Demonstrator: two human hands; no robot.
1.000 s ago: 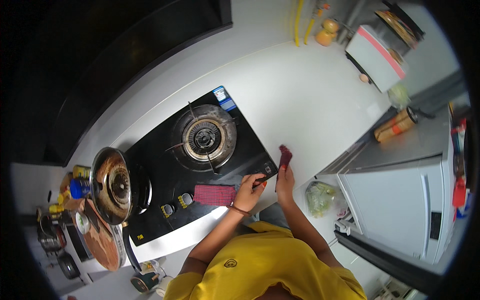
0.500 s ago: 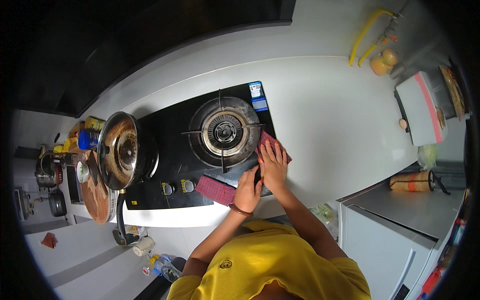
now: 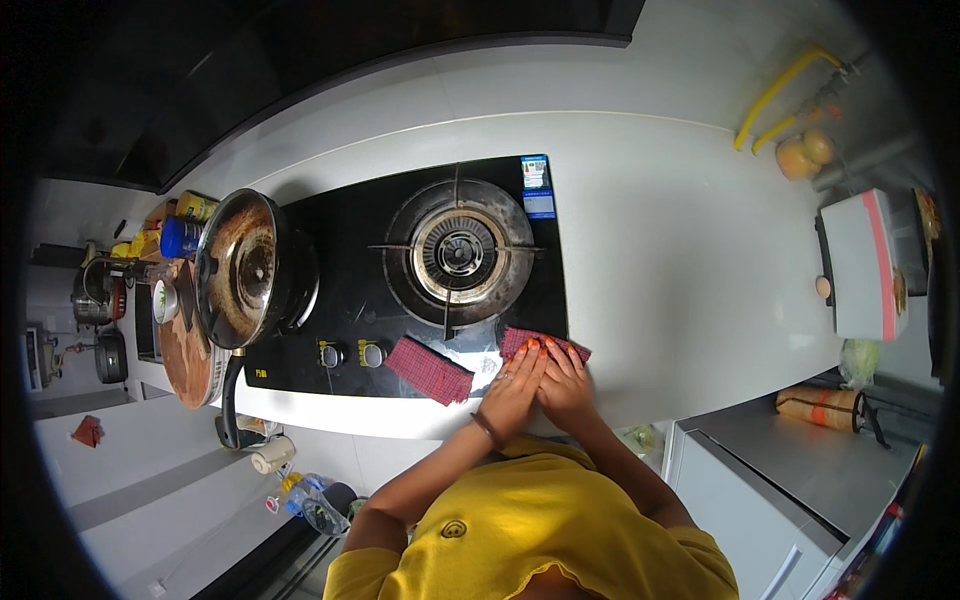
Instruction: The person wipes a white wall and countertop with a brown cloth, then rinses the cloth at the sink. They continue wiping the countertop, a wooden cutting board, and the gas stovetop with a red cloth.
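Near the front right corner of the black glass gas hob (image 3: 335, 240), both my hands press down side by side. My right hand (image 3: 568, 388) lies with its fingers stretched over a folded red-and-blue checked cloth (image 3: 517, 339), covering much of it. Against it rests my left hand (image 3: 511, 388), fingers also straight, their tips meeting the right hand's by the cloth. A second checked cloth (image 3: 430, 370) lies folded just left of my hands, on the hob's front edge. Behind them is the burner (image 3: 460, 254) with its pan support.
A lidded wok (image 3: 248, 265) stands on the hob's left side, its handle jutting past the front edge. Two knobs (image 3: 373, 354) are at the front. Beyond the wok are a round wooden board (image 3: 188, 360) and a bowl (image 3: 165, 300). A white box (image 3: 860, 265) and an egg (image 3: 823, 287) sit right.
My right hand has drawn the cloth from beside the burner toward the hob's front edge. My left hand has shifted with it, now side by side with the right. The view has shifted slightly.
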